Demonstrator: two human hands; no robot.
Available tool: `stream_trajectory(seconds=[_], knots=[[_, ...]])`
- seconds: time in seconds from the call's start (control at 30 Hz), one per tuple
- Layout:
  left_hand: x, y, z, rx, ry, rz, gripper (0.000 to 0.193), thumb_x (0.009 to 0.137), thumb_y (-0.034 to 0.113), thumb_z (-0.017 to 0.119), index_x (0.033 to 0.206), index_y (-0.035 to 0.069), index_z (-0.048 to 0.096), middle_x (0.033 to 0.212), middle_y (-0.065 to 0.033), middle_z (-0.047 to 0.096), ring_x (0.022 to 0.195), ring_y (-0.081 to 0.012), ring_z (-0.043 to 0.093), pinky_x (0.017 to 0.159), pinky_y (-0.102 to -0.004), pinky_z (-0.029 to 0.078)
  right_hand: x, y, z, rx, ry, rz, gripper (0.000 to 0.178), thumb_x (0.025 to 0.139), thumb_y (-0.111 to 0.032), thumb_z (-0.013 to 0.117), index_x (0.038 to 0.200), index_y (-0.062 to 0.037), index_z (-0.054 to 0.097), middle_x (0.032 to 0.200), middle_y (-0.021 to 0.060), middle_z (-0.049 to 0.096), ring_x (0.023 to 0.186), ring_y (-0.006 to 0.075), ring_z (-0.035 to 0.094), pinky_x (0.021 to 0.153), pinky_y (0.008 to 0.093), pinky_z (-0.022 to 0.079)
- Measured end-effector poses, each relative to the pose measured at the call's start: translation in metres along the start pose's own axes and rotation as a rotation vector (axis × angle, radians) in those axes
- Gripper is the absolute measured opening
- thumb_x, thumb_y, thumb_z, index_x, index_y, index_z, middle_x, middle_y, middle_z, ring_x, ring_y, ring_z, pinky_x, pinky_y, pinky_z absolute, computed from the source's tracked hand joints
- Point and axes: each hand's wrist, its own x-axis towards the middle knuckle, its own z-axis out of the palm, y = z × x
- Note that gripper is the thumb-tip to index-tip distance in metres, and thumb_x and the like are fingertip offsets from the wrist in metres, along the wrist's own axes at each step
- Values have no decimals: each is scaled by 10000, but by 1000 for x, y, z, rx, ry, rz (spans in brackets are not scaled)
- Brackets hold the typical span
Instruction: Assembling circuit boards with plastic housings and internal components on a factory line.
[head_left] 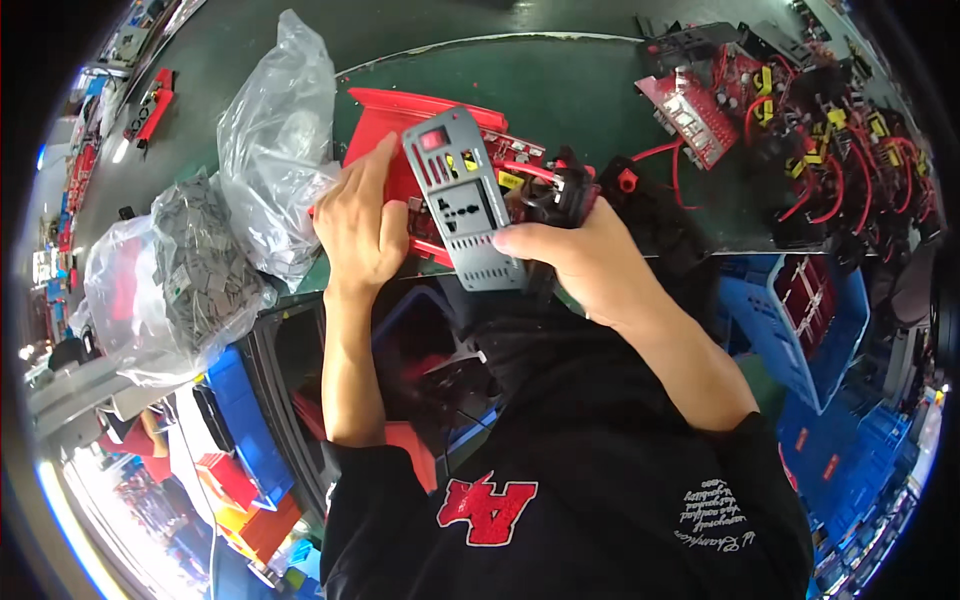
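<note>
- Centrally, a grey end panel (482, 262) sits tilted in the middle of the frame, its long side slanting from upper left to lower right; it bears a red switch near the top, a dark socket block at mid-length and rows of slots.
- Right hand (598, 262): reaches in from the lower right of the frame. Thumb presses on the panel's face near its lower right edge; the other fingers are hidden behind, so panel pinched between thumb and unseen fingers.
- Left hand (355, 235): lies left of centre at the red casing (385, 118), back of the hand upward. Index finger extends toward the panel's upper end, thumb stands apart; cannot tell whether the fingers grip the casing or only rest on it.
- Red casing: behind and left of the panel, open, with a circuit board (516, 150) showing to the panel's right.
- Black cable (572, 190): bundled just above the right hand.
- Surface (575, 75): dark green, across the top of the frame.
- Upper left: clear plastic bag (280, 130); below it, a bag of grey pieces (205, 265).
- Upper right: heap of wired assemblies (835, 150), red leads and yellow parts visible.
- Lower right: blue crate (765, 335), below the surface's edge.
</note>
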Motion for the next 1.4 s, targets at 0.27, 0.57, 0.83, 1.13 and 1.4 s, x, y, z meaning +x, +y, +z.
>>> stream_trajectory(seconds=[0.27,0.57,0.83,1.13,1.4], knots=[[0,-4,8,-14,72,-31,325,830,164,496,1105,23,595,1053,-139,644,872,-338,625,773,-433,455,37,-9,1,-63,-26,53,151,787,-78,636,917,-17,684,887,44,668,807,133,613,760,307,484],[-8,-18,17,39,245,49,492,877,252,431,1292,-12,432,1151,-211,555,977,-389,566,821,-451,406,61,-12,41,-372,59,46,150,761,-130,681,851,-11,684,805,41,642,728,122,577,677,290,465],[-33,66,27,359,444,-372,504,909,255,573,1263,-59,399,1076,-264,594,1057,-414,578,811,-457,466,48,-4,-26,-490,127,-117,576,762,-222,772,1191,60,510,1115,136,581,1037,197,556,948,327,415],[-26,29,40,-1113,24,-1274,621,975,475,354,1098,-129,427,881,-273,664,692,-337,704,587,-396,586,169,-140,37,13,187,-40,714,833,-390,718,1361,-1,434,1377,140,427,1253,228,415,1073,409,368],[61,60,67,-1321,-30,-1302,515,986,385,388,1152,-73,555,999,-235,672,832,-331,706,667,-383,591,390,-124,51,-615,632,-258,606,742,-324,746,1199,2,518,1101,174,642,987,299,624,841,424,493]])
